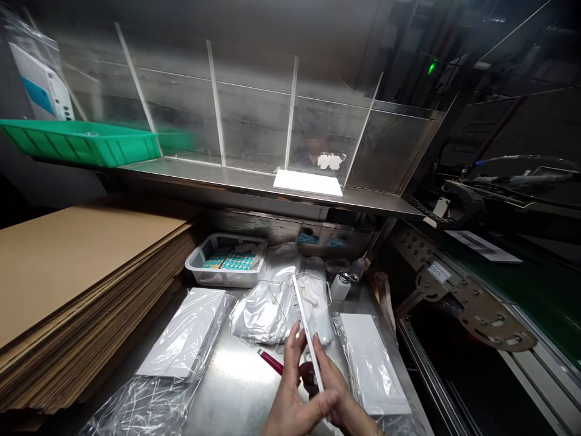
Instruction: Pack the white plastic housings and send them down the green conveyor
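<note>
A thin white flat panel point(302, 309) stands nearly on edge above the metal bench, its narrow side toward me. My left hand point(290, 393) grips it from the left, fingers up along the face and thumb across the near end. On the other side, my right hand point(333, 384) closes on the panel too. Partly hidden behind my left hand, a red-handled tool point(271, 361), perhaps a cutter, lies on the bench. Beyond the panel is a heap of clear plastic bags point(263, 312). White bagged flat pieces point(184, 333) lie at left, and another bagged stack point(372, 363) at right.
Stacked cardboard sheets point(86, 254) rise at left. A translucent bin point(195, 260) holds blue-dotted sticker sheets. Near it stands a white pump bottle point(339, 287). Overhead, a metal shelf point(218, 180) carries a green tray point(109, 148) and a white slab point(308, 183). A green conveyor point(540, 290) runs at right.
</note>
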The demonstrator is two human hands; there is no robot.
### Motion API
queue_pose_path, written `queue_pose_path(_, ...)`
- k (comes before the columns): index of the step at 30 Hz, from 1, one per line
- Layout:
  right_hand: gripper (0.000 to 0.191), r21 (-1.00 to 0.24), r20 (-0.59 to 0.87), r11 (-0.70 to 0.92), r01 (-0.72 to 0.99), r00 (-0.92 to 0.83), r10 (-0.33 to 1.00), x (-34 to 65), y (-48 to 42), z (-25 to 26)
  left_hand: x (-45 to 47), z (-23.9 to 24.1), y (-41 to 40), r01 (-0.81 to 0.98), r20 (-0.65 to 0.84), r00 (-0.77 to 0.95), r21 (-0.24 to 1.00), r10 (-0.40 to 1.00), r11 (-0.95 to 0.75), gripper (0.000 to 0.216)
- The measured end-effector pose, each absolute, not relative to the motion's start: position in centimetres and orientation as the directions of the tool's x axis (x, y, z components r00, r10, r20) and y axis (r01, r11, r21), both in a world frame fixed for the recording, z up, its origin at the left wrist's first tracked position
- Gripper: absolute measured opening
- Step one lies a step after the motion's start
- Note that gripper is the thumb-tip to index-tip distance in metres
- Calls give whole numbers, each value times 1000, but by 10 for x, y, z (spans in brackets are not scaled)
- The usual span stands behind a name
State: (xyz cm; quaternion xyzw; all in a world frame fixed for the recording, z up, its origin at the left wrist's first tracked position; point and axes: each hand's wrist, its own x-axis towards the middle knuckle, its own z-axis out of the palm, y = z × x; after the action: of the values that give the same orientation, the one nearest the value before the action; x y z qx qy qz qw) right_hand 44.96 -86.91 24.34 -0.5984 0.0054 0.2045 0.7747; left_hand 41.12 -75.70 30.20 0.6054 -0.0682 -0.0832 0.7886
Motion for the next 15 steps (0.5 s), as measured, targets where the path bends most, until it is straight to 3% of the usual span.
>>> queue_pose_path(2,54,-924,-225,258,-283,946,232,450,-873,248,414,312,-751,76,-58,996,943,-63,323,82)
queue_pose_path(4,47,-952,-120,250,-178,966,230,452,-881,252,416,324,-741,117,-117,993,941,-20,317,58)
queue_pose_path(6,44,-977,-29,197,-84,963,266,455,-891,255,416,334,-731,104,-88,993,967,-78,234,41)
queue_pose_path(9,43,-995,37,105,4,950,310,461,-903,258,413,340,-721,-60,71,979,996,-192,59,27)
queue_pose_path(12,42,-996,85,45,74,944,319,464,-908,259,411,339,-719,-183,161,964,979,-211,-88,21)
queue_pose_path(15,41,-996,89,23,86,945,314,464,-909,258,411,335,-720,-184,157,967,975,-201,-123,21)
